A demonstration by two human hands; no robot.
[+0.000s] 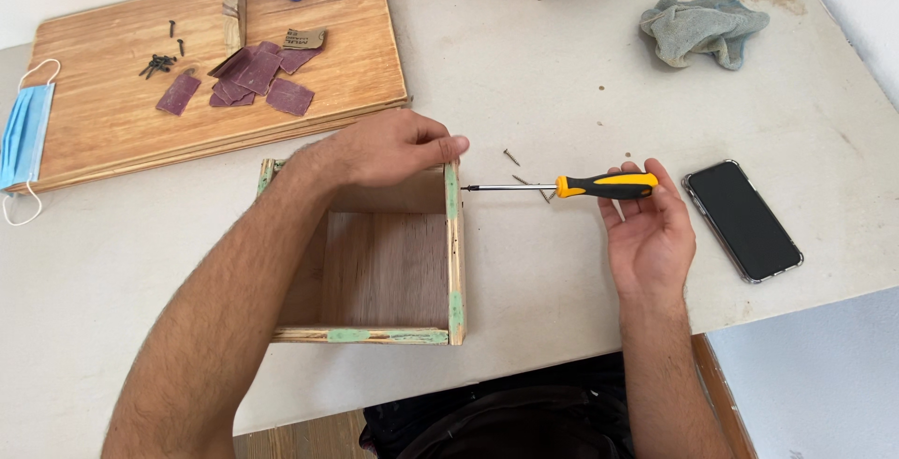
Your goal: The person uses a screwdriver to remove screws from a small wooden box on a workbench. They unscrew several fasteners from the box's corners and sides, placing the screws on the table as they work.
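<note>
Your left hand (389, 148) grips the wooden box (375, 262) on the table (562, 66), right-hand fingers (646, 225) hold the screwdriver (571, 185) w/ tip at its side (screw-driving step; next needs steady, level pressure).

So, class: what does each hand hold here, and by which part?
The right hand holds the screwdriver by its yellow-and-black handle. The left hand grips the wooden box at its top right corner.

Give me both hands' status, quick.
Left hand: closed over the top edge of the wooden box, steadying it.
Right hand: holding the yellow-and-black screwdriver, tip at the box's side.
</note>
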